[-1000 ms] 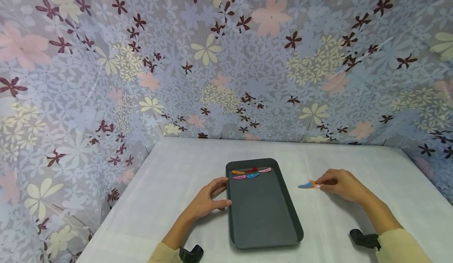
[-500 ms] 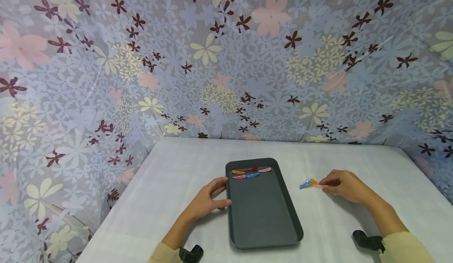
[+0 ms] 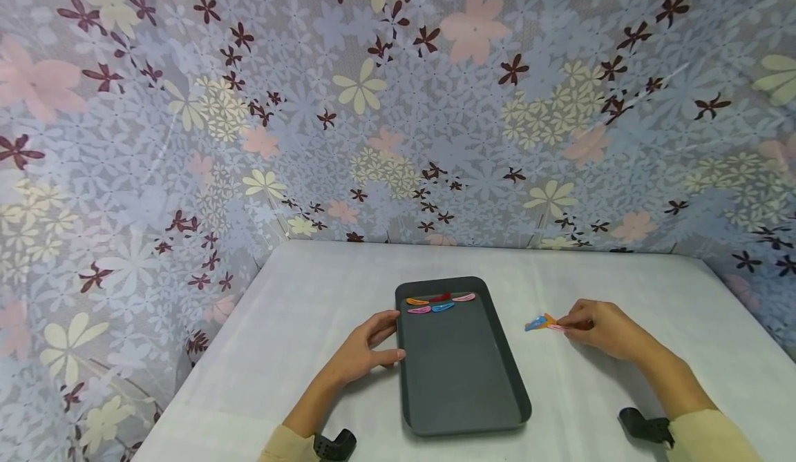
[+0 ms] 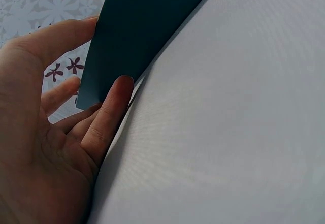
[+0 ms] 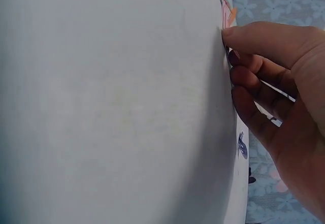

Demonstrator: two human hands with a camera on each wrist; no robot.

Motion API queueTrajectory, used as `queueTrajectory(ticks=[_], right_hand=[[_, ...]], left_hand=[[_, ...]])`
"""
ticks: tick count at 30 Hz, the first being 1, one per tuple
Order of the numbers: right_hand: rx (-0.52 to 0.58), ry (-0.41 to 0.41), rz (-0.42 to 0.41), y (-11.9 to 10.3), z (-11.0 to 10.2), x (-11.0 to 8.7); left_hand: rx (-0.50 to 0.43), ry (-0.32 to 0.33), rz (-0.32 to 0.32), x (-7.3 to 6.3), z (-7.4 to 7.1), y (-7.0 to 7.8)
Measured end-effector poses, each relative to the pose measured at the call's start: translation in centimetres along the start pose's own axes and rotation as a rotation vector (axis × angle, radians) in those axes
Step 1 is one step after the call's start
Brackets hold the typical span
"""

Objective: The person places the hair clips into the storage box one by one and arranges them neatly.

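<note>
In the head view, a dark grey tray lies on the white table. Near its far end sit several snap hair clips: an orange one, a red one, a light pink one, a pink one and a blue one. My left hand rests its fingertips and thumb against the tray's left side. Right of the tray, my right hand pinches a pink hair clip at its end. Another blue clip and orange clip lie against it, partly overlapping.
The white tablecloth surrounds the tray. Behind and to the left hangs a floral curtain. A dark, clip-like thing lies on the cloth below the right fingers in the right wrist view.
My right hand has shifted slightly right and toward me, and the loose clips have turned and spread a little. The left hand and tray stay as they were.
</note>
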State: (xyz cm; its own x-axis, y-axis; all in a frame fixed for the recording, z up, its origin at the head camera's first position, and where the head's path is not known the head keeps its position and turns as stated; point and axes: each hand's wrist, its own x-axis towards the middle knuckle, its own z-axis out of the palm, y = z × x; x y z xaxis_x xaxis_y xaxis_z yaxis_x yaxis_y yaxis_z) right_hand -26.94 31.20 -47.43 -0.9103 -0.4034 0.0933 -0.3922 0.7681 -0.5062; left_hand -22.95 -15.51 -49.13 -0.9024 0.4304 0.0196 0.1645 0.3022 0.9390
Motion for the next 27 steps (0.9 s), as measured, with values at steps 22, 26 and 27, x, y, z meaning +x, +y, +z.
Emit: queueTrajectory(ticks=[22,26,27], right_hand=[[-0.245,-0.022,-0.093,-1.3,-0.2,0.2],[-0.193,0.007,-0.096,-1.1,-0.1,0.1],[-0.167,0.012,-0.088,-1.0,0.0,0.0]], left_hand=[[0.010,0.006,-0.003,0.0,0.0,0.1],[0.009,0.006,-0.001,0.0,0.0,0.1],[0.008,0.006,0.001,0.0,0.0,0.1]])
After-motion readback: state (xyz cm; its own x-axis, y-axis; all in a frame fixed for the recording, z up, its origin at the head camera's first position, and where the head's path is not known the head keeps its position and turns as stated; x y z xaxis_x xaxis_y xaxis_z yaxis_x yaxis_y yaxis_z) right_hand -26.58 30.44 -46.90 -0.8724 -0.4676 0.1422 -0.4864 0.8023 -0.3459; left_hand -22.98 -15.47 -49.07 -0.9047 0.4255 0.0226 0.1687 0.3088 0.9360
